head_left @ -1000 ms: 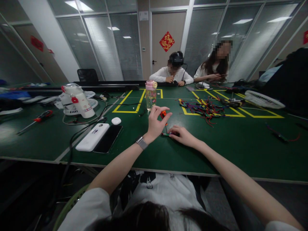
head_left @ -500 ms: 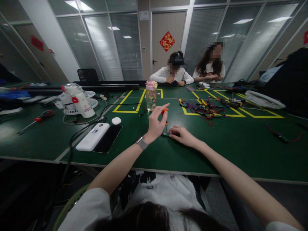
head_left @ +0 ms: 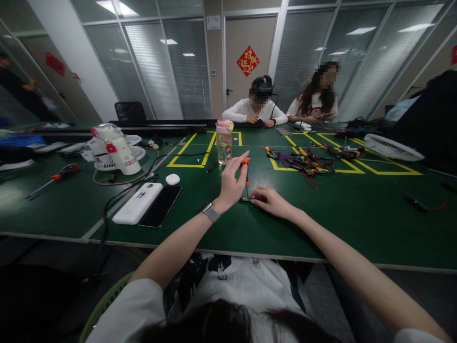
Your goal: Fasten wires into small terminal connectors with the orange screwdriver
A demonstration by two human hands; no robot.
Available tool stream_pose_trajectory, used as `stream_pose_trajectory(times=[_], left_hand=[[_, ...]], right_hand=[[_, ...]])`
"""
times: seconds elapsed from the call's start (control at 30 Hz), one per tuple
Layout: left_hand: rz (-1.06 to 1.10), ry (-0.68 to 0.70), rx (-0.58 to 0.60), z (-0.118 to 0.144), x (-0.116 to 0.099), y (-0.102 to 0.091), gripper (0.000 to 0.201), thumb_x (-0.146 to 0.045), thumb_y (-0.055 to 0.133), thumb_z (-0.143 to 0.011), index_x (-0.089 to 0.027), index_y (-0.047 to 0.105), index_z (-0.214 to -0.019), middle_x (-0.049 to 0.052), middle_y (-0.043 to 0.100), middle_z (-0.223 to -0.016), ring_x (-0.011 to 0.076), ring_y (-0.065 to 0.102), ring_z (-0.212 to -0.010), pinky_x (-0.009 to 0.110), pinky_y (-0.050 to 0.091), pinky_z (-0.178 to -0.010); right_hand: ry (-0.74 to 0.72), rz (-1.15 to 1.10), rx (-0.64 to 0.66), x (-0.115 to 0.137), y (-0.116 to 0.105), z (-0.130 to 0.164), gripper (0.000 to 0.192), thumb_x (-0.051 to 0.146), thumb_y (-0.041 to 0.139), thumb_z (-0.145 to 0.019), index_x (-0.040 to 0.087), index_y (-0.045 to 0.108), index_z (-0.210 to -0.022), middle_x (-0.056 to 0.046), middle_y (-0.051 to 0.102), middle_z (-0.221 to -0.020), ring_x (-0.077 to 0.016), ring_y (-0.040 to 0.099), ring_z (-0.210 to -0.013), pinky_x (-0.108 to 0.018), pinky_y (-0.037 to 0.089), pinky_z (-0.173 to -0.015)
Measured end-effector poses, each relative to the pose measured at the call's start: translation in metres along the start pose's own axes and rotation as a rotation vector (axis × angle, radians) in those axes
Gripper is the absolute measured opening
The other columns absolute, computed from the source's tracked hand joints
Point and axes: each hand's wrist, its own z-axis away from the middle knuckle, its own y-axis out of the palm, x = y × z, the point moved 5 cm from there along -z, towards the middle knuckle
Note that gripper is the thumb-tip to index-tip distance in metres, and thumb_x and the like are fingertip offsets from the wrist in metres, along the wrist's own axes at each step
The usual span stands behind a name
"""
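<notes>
My left hand is closed on the orange and black handle of a small screwdriver, which stands upright. Its thin shaft points down at a small green circuit board lying on the table. My right hand is closed on the right end of that board, pressing it to the table top; its fingers hide part of the board. A grey-banded watch sits on my left wrist.
Beyond my left hand stands a pink-lidded bottle. A tangle of wired boards lies ahead right. Leftward are a white power bank, a phone, a white case and a larger screwdriver. Two people sit opposite.
My left hand has shifted very slightly around the screwdriver handle, showing more of it. My right hand and the board stay put. A person has come into view at far left.
</notes>
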Motion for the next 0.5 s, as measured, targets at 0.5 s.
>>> stream_pose_trajectory(times=[0.5], left_hand=[[-0.012, 0.023, 0.004, 0.0006, -0.0003, -0.0002, 0.036, -0.029, 0.036, -0.107, -0.023, 0.06, -0.133, 0.008, 0.065, -0.115, 0.0189, 0.061, -0.109, 0.036, 0.05, -0.097]], right_hand=[[0.012, -0.018, 0.0, 0.0003, -0.0005, -0.0002, 0.012, 0.022, 0.062, -0.091, 0.019, 0.072, -0.097, -0.004, 0.063, -0.085, -0.0164, 0.06, -0.073, -0.03, 0.049, -0.072]])
